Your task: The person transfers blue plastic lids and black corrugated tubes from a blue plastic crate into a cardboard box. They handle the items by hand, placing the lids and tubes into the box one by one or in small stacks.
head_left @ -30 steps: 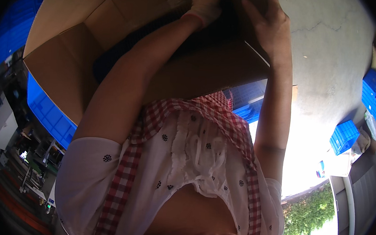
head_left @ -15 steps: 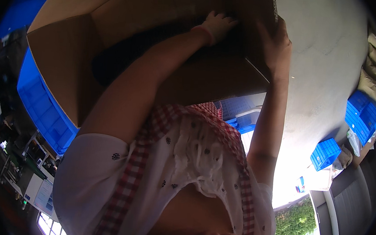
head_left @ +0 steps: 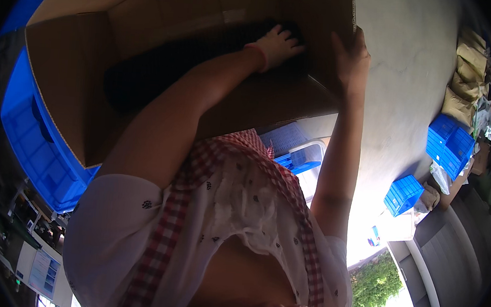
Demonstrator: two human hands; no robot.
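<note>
A big open cardboard box (head_left: 62, 64) fills the upper part of the view. Inside lies a long dark bundle (head_left: 148, 68), too dim to tell its kind. My left hand (head_left: 278, 46), a pink band at its wrist, reaches into the box and rests on the right end of this bundle, fingers spread. With my right hand (head_left: 353, 61) I grip the box's right wall at its edge, the thumb on the inner side and the other fingers around the outside, partly hidden.
A large blue plastic bin (head_left: 40, 154) stands beside the box at left. Blue crates (head_left: 451, 145) and brown sacks (head_left: 464, 84) lie far right on the grey floor (head_left: 405, 68). Below the box, a blue basket (head_left: 284, 142) shows near my apron.
The view has shifted, so box and surroundings sit further left. My left hand's fingers, earlier lifted near the right inner wall, now lie lower on the dark bundle. My right hand keeps its hold.
</note>
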